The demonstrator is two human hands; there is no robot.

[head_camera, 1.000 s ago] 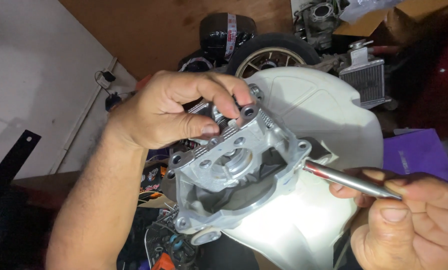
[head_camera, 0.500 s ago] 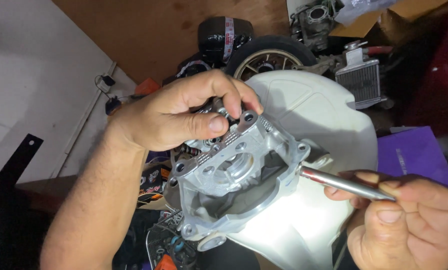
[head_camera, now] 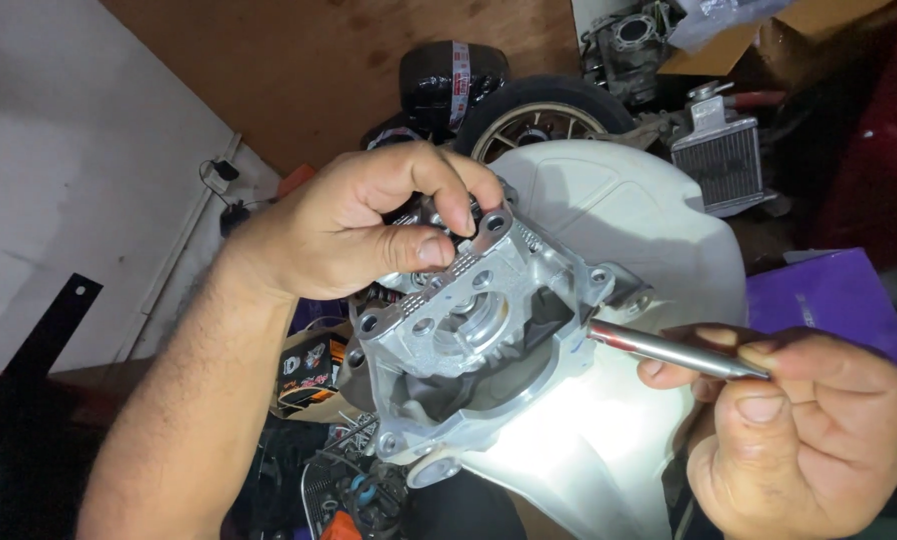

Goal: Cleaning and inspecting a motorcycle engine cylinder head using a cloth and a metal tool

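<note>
My left hand [head_camera: 359,225] grips the upper end of a grey cast-metal engine part [head_camera: 474,335] and holds it in the air, open side facing me. Its bolt holes and a round bore show. My right hand [head_camera: 804,430] pinches a slim silver rod-shaped tool [head_camera: 669,350] between thumb and fingers. The tool's tip touches the right edge of the metal part near a corner lug. A bright light falls on the white shell [head_camera: 619,230] behind the part.
Behind lie a spoked wheel with tyre [head_camera: 539,115], a small radiator [head_camera: 724,160], another engine piece [head_camera: 624,40] and a cardboard box. A purple box [head_camera: 834,300] sits at right. Cluttered small parts and packets lie below [head_camera: 314,370]. A white wall stands left.
The view has shifted slightly; the metal part and both hands sit a little lower and right. The tool tip stays against the part's right edge.
</note>
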